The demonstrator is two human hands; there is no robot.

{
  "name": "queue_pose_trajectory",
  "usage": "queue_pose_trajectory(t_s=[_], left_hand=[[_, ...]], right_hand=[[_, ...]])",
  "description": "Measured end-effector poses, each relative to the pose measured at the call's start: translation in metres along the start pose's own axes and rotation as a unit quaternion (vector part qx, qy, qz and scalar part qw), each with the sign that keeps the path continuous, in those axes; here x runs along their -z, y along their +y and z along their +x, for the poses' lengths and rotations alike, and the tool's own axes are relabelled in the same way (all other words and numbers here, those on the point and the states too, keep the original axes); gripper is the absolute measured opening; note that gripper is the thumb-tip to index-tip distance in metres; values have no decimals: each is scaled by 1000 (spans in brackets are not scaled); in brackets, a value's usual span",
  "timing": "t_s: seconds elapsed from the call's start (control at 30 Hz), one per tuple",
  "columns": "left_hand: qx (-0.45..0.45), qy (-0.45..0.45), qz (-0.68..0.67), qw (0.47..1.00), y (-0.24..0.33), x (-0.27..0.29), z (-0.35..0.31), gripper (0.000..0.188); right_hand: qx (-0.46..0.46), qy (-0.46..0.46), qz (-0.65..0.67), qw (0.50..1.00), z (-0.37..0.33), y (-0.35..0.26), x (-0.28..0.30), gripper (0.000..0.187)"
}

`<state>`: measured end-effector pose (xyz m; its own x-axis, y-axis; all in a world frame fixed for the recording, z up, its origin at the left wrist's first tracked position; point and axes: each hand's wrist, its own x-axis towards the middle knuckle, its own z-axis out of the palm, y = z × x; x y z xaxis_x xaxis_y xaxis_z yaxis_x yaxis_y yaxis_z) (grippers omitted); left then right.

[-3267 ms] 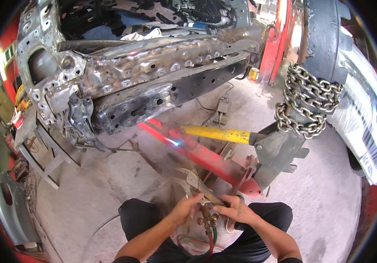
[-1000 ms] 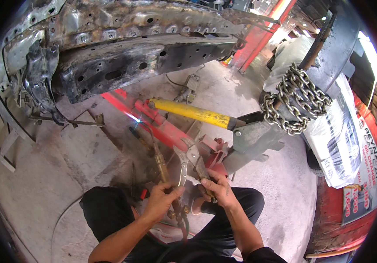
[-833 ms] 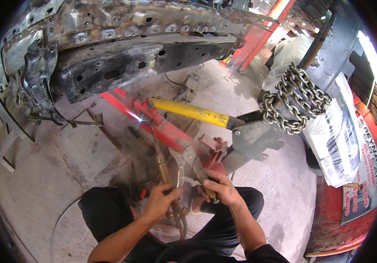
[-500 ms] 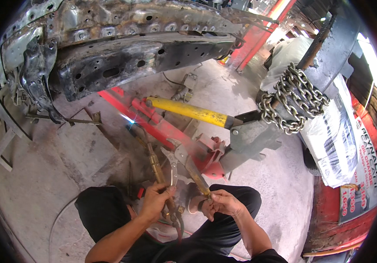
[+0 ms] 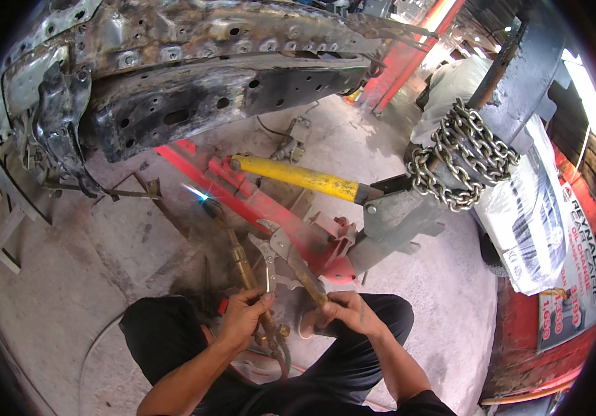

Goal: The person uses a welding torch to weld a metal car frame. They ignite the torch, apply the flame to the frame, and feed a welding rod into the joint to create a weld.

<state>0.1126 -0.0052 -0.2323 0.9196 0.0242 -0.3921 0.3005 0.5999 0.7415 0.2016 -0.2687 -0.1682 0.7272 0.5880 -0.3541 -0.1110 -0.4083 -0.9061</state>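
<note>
My left hand is closed round the brass gas torch, whose bent tip points away from me with a bright blue-white flame. Against the same hand's thumb and fingers rests the slim lever of a pair of locking pliers. Their other, thicker handle ends in my right hand, which grips it. The jaws stand apart and point forward, just right of the torch. Hoses run from the torch's rear end down between my legs.
A burnt, rusty vehicle frame spans the far left. Ahead lie a red steel beam and a yellow cylinder. A heavy chain wraps the grey post at right. A flat plate lies on the floor.
The pliers and my right hand have shifted slightly left and nearer the torch. The torch tip has moved a little left, its flame now pointing up and left. My left hand has barely moved.
</note>
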Motion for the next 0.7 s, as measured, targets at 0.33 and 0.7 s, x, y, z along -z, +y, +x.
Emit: queue_pose_trajectory(t_s=[0.33, 0.7], left_hand=[[-19, 11, 32, 999, -11, -2, 5, 27], [-12, 27, 34, 999, -14, -11, 5, 28]], right_hand=[[21, 8, -56, 998, 54, -2, -21, 72], [113, 196, -134, 965, 64, 17, -78, 84]])
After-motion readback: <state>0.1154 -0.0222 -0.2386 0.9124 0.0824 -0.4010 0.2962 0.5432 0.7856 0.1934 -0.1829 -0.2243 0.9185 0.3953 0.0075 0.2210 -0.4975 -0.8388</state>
